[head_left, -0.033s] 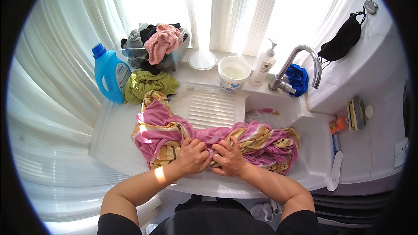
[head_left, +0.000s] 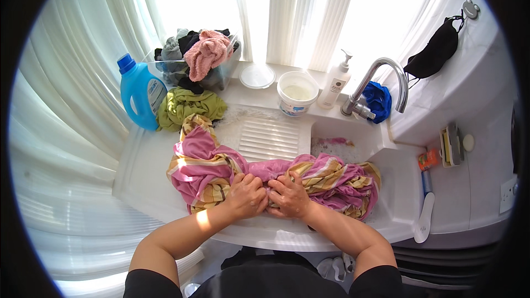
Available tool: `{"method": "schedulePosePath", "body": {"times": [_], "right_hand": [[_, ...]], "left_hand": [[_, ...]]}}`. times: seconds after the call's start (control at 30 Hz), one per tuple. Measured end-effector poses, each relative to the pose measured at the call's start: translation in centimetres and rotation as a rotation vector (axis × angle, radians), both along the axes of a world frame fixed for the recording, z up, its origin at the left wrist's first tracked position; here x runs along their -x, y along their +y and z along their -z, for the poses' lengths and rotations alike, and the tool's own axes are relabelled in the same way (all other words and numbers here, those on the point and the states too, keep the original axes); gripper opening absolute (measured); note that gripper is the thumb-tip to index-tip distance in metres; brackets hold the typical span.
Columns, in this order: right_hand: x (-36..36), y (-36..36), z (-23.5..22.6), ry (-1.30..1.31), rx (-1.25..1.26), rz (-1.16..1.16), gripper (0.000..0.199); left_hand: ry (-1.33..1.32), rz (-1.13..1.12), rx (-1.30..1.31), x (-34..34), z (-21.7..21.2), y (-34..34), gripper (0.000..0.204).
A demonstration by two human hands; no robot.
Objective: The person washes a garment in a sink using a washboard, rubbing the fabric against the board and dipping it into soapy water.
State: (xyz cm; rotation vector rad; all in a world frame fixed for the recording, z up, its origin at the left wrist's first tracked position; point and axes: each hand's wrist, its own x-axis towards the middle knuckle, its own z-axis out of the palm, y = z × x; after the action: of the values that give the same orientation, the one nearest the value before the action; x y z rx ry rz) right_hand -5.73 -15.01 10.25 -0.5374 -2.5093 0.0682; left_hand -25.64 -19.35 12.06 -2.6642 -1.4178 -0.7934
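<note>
A large wet cloth (head_left: 204, 161), pink with yellow, white and brown stripes, lies bunched across the front of the white laundry sink (head_left: 149, 185). My left hand (head_left: 247, 196) is closed on its middle, knuckles up. Right beside it my right hand (head_left: 288, 196) grips the same cloth with curled fingers, the two hands almost touching. The fabric between them is pinched into folds, partly hidden under my fingers. Behind the cloth is the ridged washboard (head_left: 270, 138) with suds along its left side. The cloth's right end hangs over the basin (head_left: 353, 127), where soapy water shows.
A green garment (head_left: 190, 107) lies at the back left, beside a blue detergent jug (head_left: 142, 94) and a clear bin (head_left: 221, 74) of clothes. Along the back stand a white tub (head_left: 297, 94), its lid (head_left: 257, 76), a pump bottle (head_left: 334, 83) and the faucet (head_left: 381, 69). A white-handled brush (head_left: 424, 218) rests at right.
My right hand has drawn its fingers in slightly on the cloth and shifted a little. The left hand and the rest of the cloth look almost the same.
</note>
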Motion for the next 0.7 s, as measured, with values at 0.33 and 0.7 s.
{"method": "schedulePosePath", "body": {"times": [0.33,0.7], "right_hand": [[2.4,9.7,-4.5,-0.259,0.923,0.537,0.083],[3.4,9.5,-1.4,-0.035,0.517,0.629,0.064]], "left_hand": [[-0.063,-0.556,0.811,3.3,-2.6,11.1,0.057],[-0.084,-0.658,0.112,1.0,2.0,11.7,0.033]]}}
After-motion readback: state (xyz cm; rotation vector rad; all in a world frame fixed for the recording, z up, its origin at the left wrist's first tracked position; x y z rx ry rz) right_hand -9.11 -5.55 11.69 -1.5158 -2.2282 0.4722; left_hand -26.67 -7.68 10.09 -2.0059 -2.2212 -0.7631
